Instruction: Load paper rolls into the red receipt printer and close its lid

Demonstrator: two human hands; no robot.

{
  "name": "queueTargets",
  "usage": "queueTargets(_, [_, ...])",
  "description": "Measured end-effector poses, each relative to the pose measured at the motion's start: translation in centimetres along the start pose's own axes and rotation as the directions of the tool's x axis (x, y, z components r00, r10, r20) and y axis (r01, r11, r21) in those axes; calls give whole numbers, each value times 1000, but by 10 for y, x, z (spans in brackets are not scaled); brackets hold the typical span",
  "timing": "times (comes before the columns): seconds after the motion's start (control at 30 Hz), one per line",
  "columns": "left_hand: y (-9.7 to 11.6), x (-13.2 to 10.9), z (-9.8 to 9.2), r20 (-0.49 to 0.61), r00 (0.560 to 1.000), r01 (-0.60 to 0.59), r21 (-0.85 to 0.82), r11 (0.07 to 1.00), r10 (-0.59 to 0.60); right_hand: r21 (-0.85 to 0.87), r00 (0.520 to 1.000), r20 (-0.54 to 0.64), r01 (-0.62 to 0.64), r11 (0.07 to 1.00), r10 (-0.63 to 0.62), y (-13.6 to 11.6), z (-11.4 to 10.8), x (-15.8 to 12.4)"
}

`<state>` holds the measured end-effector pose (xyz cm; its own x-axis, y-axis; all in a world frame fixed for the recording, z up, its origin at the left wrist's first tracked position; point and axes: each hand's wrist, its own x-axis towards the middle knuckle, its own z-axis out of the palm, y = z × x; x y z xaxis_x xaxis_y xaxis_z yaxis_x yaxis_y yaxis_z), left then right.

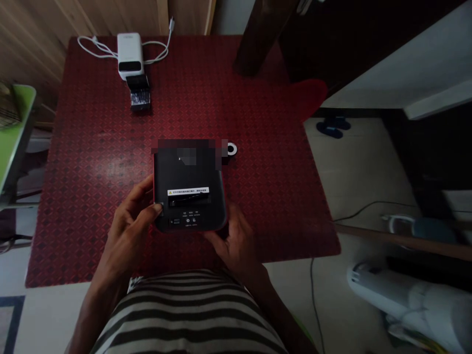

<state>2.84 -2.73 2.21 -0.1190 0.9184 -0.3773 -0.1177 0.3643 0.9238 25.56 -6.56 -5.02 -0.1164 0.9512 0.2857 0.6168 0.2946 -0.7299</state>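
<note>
A black box-shaped device [191, 174] with rounded corners and red edges, which looks like a small printer, is in front of me over the table. It has a slot, a white warning sticker above the slot, and small icons near its front edge. My left hand [129, 219] grips its left side, the thumb pressing on a small grey spot at the edge. With the fingers along the right side and the thumb under the front corner, my right hand [238, 238] holds it too. Blurred blocks hide its far part. A small white ring [232, 149] with a dark centre shows beyond its far right corner.
The red patterned table [92, 196] carries a white power bank [129, 49] with white cables, and a small black open case [140, 93] against it. A red stool [313, 98] and blue slippers [332, 127] are on the right. A green table [22, 108] stands at left.
</note>
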Motion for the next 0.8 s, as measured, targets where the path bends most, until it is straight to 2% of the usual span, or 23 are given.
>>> queueTargets(0.17, [-6, 1, -3, 22, 999, -37, 29, 999, 37, 16, 999, -36, 16, 1000, -15, -2, 4, 2])
queueTargets(0.27, [-11, 1, -3, 9, 999, -48, 24, 999, 48, 30, 1000, -4, -12, 999, 12, -4, -1, 3])
queueTargets(0.4, [-18, 0, -6, 24, 998, -51, -35, 998, 52, 10, 997, 77, 1, 1000, -2, -6, -31, 12])
queueTargets(0.53, [-28, 0, -12, 40, 987, -156, 69, 985, 153, -103, 991, -9, 132, 986, -133, -15, -63, 43])
queueTargets(0.6, [-38, 1, -14, 67, 961, -276, 147, 950, 269, -128, 976, -15, 215, 968, -219, -22, -64, 68])
queueTargets(0.63, [-44, 2, -14, 93, 934, -356, 186, 916, 344, -142, 965, 21, 262, 955, -262, -26, -60, 82])
queueTargets(0.73, [-61, 5, -14, 206, 812, -584, 292, 758, 546, -231, 911, 266, 379, 896, -317, -39, -38, 121])
queueTargets(0.77, [-65, 6, -14, 234, 785, -619, 319, 717, 573, -268, 887, 353, 399, 877, -296, -43, -29, 131])
queueTargets(0.8, [-68, 8, -14, 247, 778, -628, 341, 700, 577, -299, 868, 423, 406, 864, -261, -46, -21, 140])
